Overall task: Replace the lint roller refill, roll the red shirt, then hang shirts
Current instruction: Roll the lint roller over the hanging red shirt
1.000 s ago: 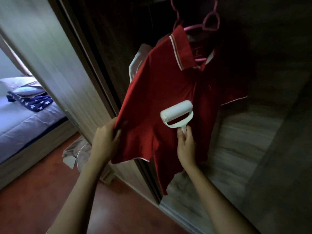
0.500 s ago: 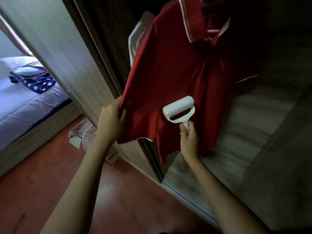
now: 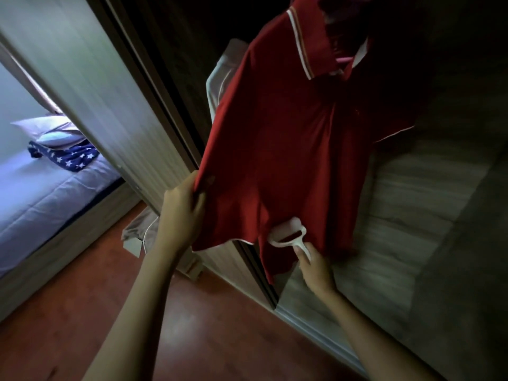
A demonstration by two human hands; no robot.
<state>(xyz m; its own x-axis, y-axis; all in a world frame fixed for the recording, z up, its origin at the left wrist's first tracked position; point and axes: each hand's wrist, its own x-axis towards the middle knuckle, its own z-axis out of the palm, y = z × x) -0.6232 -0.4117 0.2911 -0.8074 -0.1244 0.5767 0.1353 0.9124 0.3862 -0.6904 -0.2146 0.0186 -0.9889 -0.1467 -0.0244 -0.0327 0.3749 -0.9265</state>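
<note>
A red polo shirt point(image 3: 291, 149) with white trim hangs on a pink hanger point(image 3: 345, 59) inside a dark wardrobe. My left hand point(image 3: 182, 213) pinches the shirt's left side near the sleeve hem and pulls the cloth taut. My right hand point(image 3: 314, 266) grips the handle of a white lint roller point(image 3: 288, 232). The roller lies against the shirt's lower front, close to the hem.
A pale shirt point(image 3: 220, 86) hangs behind the red one. The wardrobe's sliding door point(image 3: 90, 86) stands to the left, its wooden shelf point(image 3: 406, 215) to the right. A bed point(image 3: 41, 193) with a star-patterned cloth point(image 3: 66, 156) is at far left. A grey garment point(image 3: 143, 229) lies on the red-brown floor.
The lint roller has travelled down the shirt's front from mid-chest height to near the hem. My left hand keeps its hold on the shirt's side.
</note>
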